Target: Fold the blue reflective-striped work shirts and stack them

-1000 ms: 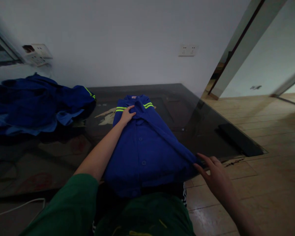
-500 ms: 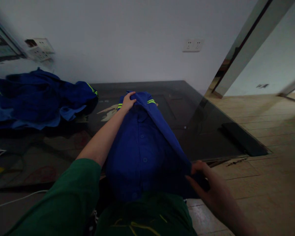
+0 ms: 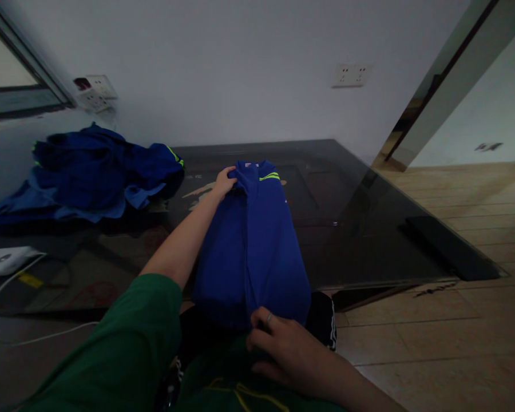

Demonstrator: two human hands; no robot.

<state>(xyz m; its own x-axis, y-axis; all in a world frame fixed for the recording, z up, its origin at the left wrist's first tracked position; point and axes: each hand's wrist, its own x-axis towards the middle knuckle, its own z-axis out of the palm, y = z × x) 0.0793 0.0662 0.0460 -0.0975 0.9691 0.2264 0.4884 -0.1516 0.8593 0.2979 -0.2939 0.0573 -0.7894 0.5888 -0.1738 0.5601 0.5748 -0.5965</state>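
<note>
A blue work shirt (image 3: 271,246) with yellow-green stripes lies lengthwise on the dark table, its lower part reaching over the near edge towards my lap. Its collar end points at the wall, and a side panel is folded over the front to about the middle, covering the buttons. My left hand (image 3: 225,182) grips the cloth at the left shoulder, fingers closed on it. At the bottom, my right hand (image 3: 278,343), with a ring on one finger, pinches the edge of the folded panel.
A heap of blue garments (image 3: 107,171) lies on the table's left. A white device (image 3: 6,260) with a cable sits at the left edge. A dark flat object (image 3: 452,246) rests at the right corner of the glossy table (image 3: 360,229). A wall socket (image 3: 351,75) is behind.
My right hand has swung from the right to the middle, carrying the shirt's right side over the buttoned front. My left hand keeps hold at the shoulder. The view has shifted slightly.
</note>
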